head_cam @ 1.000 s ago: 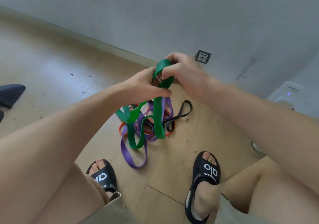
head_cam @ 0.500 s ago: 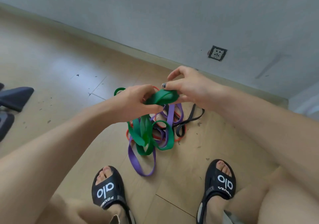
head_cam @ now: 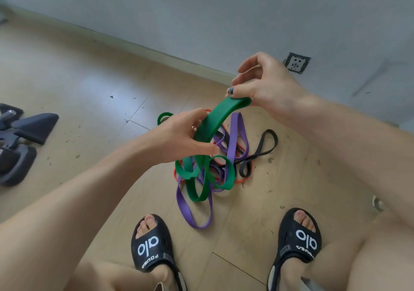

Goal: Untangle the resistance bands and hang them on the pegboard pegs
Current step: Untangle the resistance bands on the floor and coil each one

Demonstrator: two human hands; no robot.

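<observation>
A wide green band stretches between my hands above a tangled heap on the wooden floor. My right hand pinches its upper end between thumb and fingers. My left hand grips the band lower down, fingers curled around it. Below, the green band's loops twist through a purple band, a thin orange band and a black band. No pegboard is in view.
My feet in black slides stand just in front of the heap. Dark grey objects lie on the floor at the left. A grey wall with a socket runs behind.
My hands have drawn apart, the right one rising and moving right, so the green band is pulled out longer between them. The view has shifted slightly.
</observation>
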